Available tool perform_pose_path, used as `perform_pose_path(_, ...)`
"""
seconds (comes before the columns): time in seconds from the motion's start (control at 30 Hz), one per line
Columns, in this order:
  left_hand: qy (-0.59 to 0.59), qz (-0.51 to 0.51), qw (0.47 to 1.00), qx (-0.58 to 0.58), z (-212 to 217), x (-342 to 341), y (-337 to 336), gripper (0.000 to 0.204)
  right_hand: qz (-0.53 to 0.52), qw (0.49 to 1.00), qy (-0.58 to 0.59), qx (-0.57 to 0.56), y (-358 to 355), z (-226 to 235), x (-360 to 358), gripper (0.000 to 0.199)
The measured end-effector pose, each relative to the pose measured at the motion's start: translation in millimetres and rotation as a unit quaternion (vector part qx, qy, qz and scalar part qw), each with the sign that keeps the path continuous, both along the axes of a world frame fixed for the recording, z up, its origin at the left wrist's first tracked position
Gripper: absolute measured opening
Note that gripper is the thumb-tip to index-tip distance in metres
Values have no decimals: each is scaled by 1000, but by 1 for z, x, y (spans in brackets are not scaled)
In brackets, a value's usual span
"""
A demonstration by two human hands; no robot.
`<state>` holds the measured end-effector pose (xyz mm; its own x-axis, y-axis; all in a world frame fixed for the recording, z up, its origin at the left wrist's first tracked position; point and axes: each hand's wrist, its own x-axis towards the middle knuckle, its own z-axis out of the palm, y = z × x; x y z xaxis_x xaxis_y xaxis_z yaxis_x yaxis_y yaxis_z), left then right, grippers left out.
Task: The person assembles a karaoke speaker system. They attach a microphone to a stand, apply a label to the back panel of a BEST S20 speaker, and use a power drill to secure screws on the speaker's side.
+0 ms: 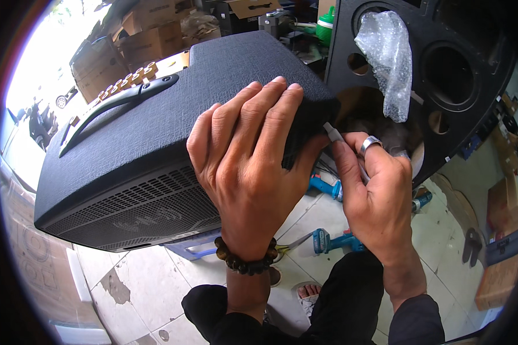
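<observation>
Tiled floor point(155, 287) underfoot, blue power tool point(334, 241) lying on it near a sandalled foot. Left hand point(250, 155), beaded bracelet at the wrist, spread flat and gripping the near right corner of a black speaker cabinet point(132, 144) raised off the floor. Right hand point(374, 190), ringed, pinching a small grey blade point(331, 131) against that corner. Beyond, black baffle panel point(472, 115) with round cut-outs, bubble wrap point(388, 57) hanging, cardboard boxes point(149, 40) behind.

Daylight blown out upper left of speaker point(155, 132); soft shadows beneath it; fisheye bending, dark vignette at rim; centre sharp.
</observation>
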<state>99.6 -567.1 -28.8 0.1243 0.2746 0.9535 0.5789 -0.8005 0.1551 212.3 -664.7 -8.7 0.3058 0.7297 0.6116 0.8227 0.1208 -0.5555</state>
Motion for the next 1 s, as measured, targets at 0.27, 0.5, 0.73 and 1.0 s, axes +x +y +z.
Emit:
perform_pose_path(0.27, -6, 3, 1000, -1, 0, 0, 0, 50, -27, 1000, 1, -5, 3, 5, -16, 14)
perform_pose_path(0.5, -7, -2, 1000, -5, 3, 1, -2, 51, -1, 1000, 18, 22, 5, 3, -14, 14)
perform_pose_path(0.73, -15, -4, 1000, -6, 2, 2, -2, 54, 44, 998, 2, 33, 5, -7, 0, 12)
perform_pose_path(1.0, -17, 6, 1000, 3, 1, 3, -1, 52, 103, 989, -75, 81, 11, -10, 22, 13)
